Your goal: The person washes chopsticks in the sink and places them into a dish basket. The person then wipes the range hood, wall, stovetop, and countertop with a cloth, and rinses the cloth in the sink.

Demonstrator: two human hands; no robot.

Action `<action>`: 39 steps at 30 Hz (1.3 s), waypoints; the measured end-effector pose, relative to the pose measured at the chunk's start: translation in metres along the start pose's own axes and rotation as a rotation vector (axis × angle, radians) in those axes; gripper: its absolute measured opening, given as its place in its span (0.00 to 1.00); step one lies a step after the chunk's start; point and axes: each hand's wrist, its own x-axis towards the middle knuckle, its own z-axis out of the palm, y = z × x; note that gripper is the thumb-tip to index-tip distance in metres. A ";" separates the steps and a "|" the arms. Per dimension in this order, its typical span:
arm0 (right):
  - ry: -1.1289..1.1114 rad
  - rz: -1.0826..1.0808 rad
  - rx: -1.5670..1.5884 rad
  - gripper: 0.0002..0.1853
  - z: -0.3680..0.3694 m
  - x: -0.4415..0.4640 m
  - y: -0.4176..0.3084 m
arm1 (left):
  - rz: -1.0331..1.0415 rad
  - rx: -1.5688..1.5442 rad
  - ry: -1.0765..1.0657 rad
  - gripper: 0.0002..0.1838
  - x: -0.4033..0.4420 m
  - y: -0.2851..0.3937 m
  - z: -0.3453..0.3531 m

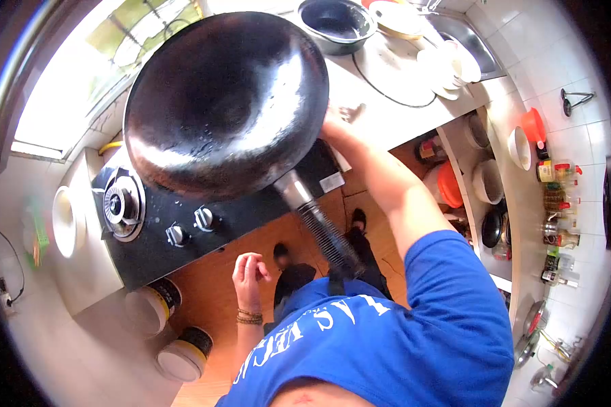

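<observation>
A large black wok [224,88] fills the upper middle of the view, raised above the stove with its handle [322,227] slanting down toward my waist. Its dark surface is shiny and carries a few droplets. At the wok's right edge is my right hand [334,127], closed on the rim, with most of its fingers hidden behind the wok. Lower down, my left hand [249,268] hangs in front of the stove, fingers curled in and nothing visible in them. It touches neither the wok nor the handle.
Below the wok is a black gas stove [142,251] with a burner [123,203] and two knobs. A dark pot [338,24], pale dishes [448,68] and a sink [465,44] lie beyond. Buckets [155,305] stand on the floor; open shelves [485,136] line the right.
</observation>
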 end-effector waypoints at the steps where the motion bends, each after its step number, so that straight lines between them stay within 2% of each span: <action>1: 0.048 -0.054 0.000 0.18 0.006 0.015 0.008 | -0.024 -0.039 0.006 0.10 -0.002 -0.007 0.012; 4: 0.135 -0.153 0.008 0.19 0.024 0.048 0.027 | 0.005 0.034 0.073 0.10 -0.009 -0.019 0.056; 6: 0.173 -0.185 0.018 0.20 0.027 0.061 0.038 | -0.197 -0.275 0.180 0.11 -0.013 -0.030 0.090; 7: 0.184 -0.205 0.028 0.21 0.030 0.065 0.042 | -0.056 -0.003 0.173 0.11 -0.011 -0.035 0.111; 9: 0.216 -0.254 0.069 0.21 0.033 0.064 0.050 | -0.095 -0.002 0.250 0.11 -0.017 -0.033 0.160; 12: 0.302 -0.374 0.135 0.22 0.034 0.030 0.060 | -0.074 -0.005 0.223 0.10 -0.013 -0.034 0.228; 13: 0.307 -0.399 0.175 0.28 0.036 0.009 0.062 | -0.094 -0.037 0.197 0.10 -0.012 -0.034 0.247; 15: 0.031 -0.488 -0.051 0.29 0.010 -0.037 0.070 | -0.100 -0.011 0.159 0.10 -0.005 -0.031 0.277; 16: 0.048 -0.552 -0.012 0.28 0.013 -0.056 0.078 | -0.103 0.036 0.091 0.11 -0.001 -0.027 0.292; 18: -0.201 -0.608 0.049 0.28 -0.026 -0.090 0.090 | -0.108 0.078 0.007 0.11 0.009 -0.022 0.314; 21: -0.185 -0.618 0.265 0.26 -0.028 -0.107 0.118 | -0.137 0.030 -0.031 0.11 0.029 -0.013 0.333; 23: -0.155 -0.603 0.244 0.26 -0.025 -0.082 0.124 | -0.115 0.008 -0.040 0.11 0.045 -0.010 0.337; 25: -0.066 -0.555 0.169 0.25 -0.021 -0.044 0.124 | -0.074 -0.029 -0.087 0.10 0.061 -0.004 0.338; 30: 0.083 -0.408 -0.055 0.22 0.005 0.077 0.101 | -0.029 -0.171 -0.010 0.09 0.094 0.002 0.339; 33: 0.138 -0.355 0.040 0.22 0.032 0.133 0.100 | 0.001 -0.222 0.023 0.09 0.112 0.029 0.348; 35: 0.217 -0.309 0.100 0.21 0.048 0.137 0.100 | 0.152 -0.098 0.046 0.10 0.128 0.058 0.357; 36: 0.274 -0.426 0.048 0.21 0.041 0.134 0.106 | 0.193 -0.101 0.062 0.12 0.140 0.066 0.362; 37: 0.289 -0.438 0.098 0.22 0.040 0.127 0.110 | 0.227 -0.121 0.073 0.13 0.153 0.075 0.368; 39: 0.253 -0.526 -0.055 0.24 0.022 0.085 0.130 | 0.271 -0.125 0.069 0.16 0.181 0.095 0.378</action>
